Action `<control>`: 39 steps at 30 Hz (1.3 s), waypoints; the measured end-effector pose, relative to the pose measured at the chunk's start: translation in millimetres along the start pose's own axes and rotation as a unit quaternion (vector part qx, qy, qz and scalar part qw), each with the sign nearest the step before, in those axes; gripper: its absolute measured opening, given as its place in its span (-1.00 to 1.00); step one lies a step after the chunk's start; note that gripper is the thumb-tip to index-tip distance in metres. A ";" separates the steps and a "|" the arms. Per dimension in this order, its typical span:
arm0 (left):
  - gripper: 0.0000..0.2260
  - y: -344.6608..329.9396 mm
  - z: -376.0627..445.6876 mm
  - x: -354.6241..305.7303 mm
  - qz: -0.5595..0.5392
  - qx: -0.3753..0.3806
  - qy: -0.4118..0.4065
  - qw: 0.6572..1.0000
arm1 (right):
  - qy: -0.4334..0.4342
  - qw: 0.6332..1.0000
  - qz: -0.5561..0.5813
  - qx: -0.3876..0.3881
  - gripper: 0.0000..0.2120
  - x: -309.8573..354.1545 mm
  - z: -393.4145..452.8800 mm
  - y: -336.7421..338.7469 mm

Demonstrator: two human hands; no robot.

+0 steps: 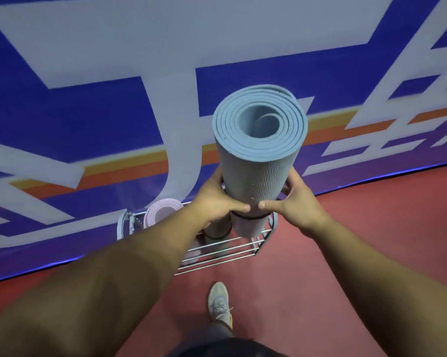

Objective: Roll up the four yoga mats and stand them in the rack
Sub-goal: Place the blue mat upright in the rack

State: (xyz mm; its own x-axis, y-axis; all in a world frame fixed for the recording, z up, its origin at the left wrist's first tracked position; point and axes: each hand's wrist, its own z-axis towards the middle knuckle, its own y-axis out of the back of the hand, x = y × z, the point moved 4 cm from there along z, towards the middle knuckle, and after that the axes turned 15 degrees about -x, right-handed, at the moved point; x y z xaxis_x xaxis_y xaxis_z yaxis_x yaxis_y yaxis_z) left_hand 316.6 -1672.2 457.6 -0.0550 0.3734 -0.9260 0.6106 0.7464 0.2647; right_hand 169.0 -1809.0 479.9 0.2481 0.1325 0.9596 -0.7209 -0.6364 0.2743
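2 hands, left hand (214, 199) and right hand (298, 199), grip upright blue rolled mat (258, 155), fingers wrapped around it, above wire rack (243, 247).

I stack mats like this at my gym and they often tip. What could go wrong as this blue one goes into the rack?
The rolled blue foam yoga mat, gripped low by the left hand and right hand, may lean. The silver wire rack already holds a pale pink rolled mat and a grey strapped mat, so the mat's bottom could snag.
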 end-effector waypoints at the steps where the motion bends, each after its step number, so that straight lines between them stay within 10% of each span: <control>1: -0.13 -0.5 8.2 1.8 -0.008 -0.004 0.011 1.000 | -0.002 1.000 0.003 0.003 -0.09 -2.9 9.7 -3.7; 31: -0.30 -41.2 71.7 6.6 0.046 -0.121 0.025 0.991 | -0.023 0.992 -0.023 0.125 -0.08 -38.8 120.3 7.4; 39: 0.05 -73.5 59.8 4.4 0.110 -0.074 0.018 0.991 | -0.099 0.984 -0.085 0.123 0.02 -76.1 106.4 18.6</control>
State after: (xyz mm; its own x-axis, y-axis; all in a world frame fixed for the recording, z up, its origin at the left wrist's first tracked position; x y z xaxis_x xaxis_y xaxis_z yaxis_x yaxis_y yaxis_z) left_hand 318.7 -1758.4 418.0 0.0368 0.5544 -0.8314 0.4881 0.7160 0.4991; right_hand 205.6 -1911.7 405.4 0.4907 0.1170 0.8635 -0.4854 -0.7863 0.3823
